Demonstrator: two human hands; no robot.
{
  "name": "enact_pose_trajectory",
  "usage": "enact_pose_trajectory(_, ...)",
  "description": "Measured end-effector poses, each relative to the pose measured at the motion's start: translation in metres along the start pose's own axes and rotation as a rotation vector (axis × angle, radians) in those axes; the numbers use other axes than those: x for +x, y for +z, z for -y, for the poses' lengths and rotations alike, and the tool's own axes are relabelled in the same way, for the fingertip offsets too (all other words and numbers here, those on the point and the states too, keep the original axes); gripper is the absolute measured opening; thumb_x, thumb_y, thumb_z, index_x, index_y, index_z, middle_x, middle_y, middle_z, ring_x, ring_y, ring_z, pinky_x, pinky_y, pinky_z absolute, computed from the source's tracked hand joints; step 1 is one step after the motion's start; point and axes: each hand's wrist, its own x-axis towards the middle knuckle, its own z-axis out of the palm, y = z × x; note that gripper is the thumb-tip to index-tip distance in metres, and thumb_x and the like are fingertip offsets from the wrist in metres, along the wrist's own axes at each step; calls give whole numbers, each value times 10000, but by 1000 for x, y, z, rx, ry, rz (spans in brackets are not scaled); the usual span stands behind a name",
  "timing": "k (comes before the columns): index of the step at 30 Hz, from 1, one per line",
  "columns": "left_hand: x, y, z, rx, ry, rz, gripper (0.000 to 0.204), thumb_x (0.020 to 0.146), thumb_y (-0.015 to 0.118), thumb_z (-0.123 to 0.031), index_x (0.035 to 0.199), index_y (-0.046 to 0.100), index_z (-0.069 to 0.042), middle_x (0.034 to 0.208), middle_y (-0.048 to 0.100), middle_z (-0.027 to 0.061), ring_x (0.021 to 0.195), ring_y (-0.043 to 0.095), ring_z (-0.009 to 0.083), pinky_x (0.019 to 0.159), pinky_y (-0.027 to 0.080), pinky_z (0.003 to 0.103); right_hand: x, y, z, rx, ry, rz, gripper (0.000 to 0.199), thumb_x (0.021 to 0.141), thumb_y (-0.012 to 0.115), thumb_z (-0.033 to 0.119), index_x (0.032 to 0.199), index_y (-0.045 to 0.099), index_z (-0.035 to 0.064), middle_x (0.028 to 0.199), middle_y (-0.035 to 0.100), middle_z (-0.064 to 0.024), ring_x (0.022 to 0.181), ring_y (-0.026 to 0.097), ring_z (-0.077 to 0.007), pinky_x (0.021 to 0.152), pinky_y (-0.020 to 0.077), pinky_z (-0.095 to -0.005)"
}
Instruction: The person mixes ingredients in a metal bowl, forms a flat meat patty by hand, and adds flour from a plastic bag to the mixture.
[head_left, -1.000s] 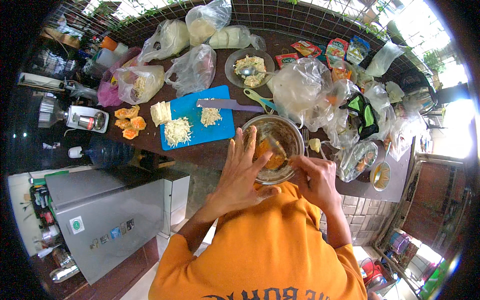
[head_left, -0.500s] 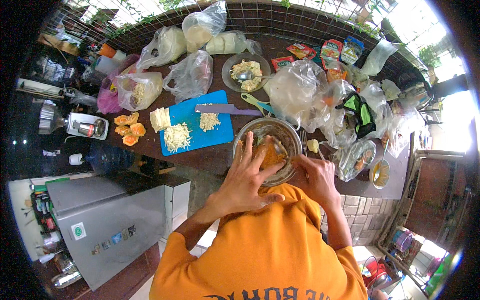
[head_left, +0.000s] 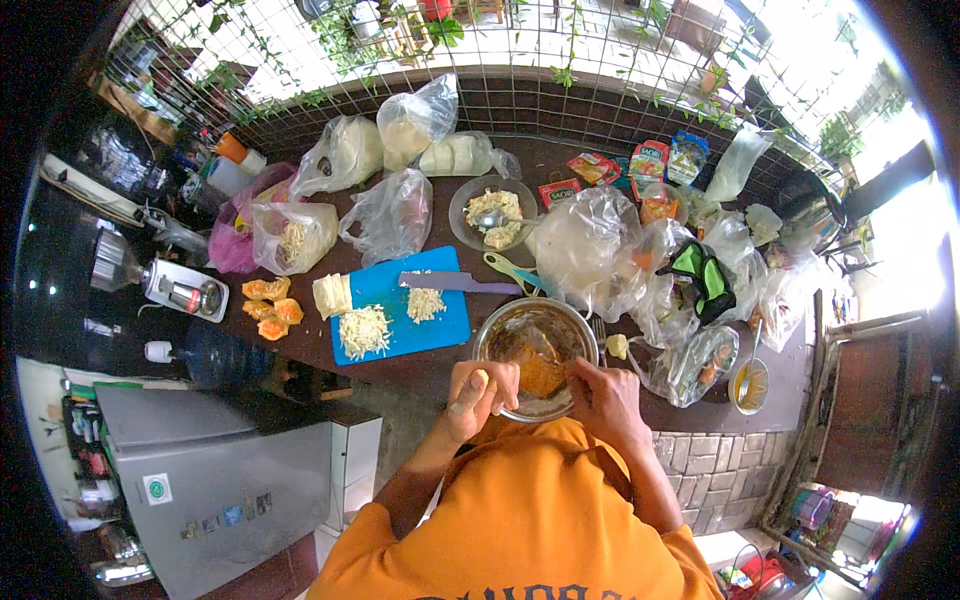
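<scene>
A metal mixing bowl (head_left: 589,335) stands at the table's near edge against my orange shirt, with an orange-brown mixture (head_left: 541,376) inside. A spoon (head_left: 546,346) leans in it. My right hand (head_left: 608,397) is closed over the bowl's right rim, pinching the spoon's handle, most of which the fingers cover. At the near left rim my left hand (head_left: 474,396) is curled with its thumb up; what its fingers close on is hidden. Left of the bowl, a blue cutting board (head_left: 395,328) bears shredded white food (head_left: 365,332), finely chopped pieces (head_left: 426,305), a white block (head_left: 332,296) and a purple knife (head_left: 455,283).
Beyond the bowl lie a green-handled peeler (head_left: 511,268) and a plate of food (head_left: 463,206) with a spoon. Plastic bags (head_left: 590,250) crowd the right side; a fork (head_left: 599,335) lies close by. Orange pieces (head_left: 271,307) sit left of the board. A small bowl (head_left: 749,388) stands far right.
My left hand has gone from spread fingers over the bowl to curled at its near left rim. My right hand still pinches the spoon. The whole view has tilted upward.
</scene>
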Motion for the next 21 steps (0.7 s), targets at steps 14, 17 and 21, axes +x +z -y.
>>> enact_pose_trajectory(14, -1, -19, 8, -242, 17, 35, 547, 1053, 493, -515, 1172, 649, -4, 1072, 658, 146, 1179, 588, 339, 1230, 256, 551, -6, -12, 44, -65, 97, -52, 89, 905, 666, 157, 968, 715, 117, 712, 683, -170, 642, 679, -381, 581, 489, -478)
enact_pose_trajectory(17, 8, 0, -2, -185, -20, -69, 856, 975, 633, -532, 1623, 286, -93, 1681, 304, 128, 1562, 268, 307, 1211, 297, 523, -11, -2, 50, -99, 119, -38, 85, 913, 666, 155, 969, 717, 115, 724, 693, -166, 660, 689, -380, 593, 504, -462)
enact_pose_trajectory(21, 9, -3, -4, -142, -90, -21, 944, 955, 651, -555, 1655, 216, -94, 1740, 152, 101, 1598, 167, 295, 1247, 232, 515, -16, 9, 63, -93, 215, -117, 76, 929, 669, 158, 954, 704, 96, 719, 690, -160, 651, 687, -377, 588, 509, -453)
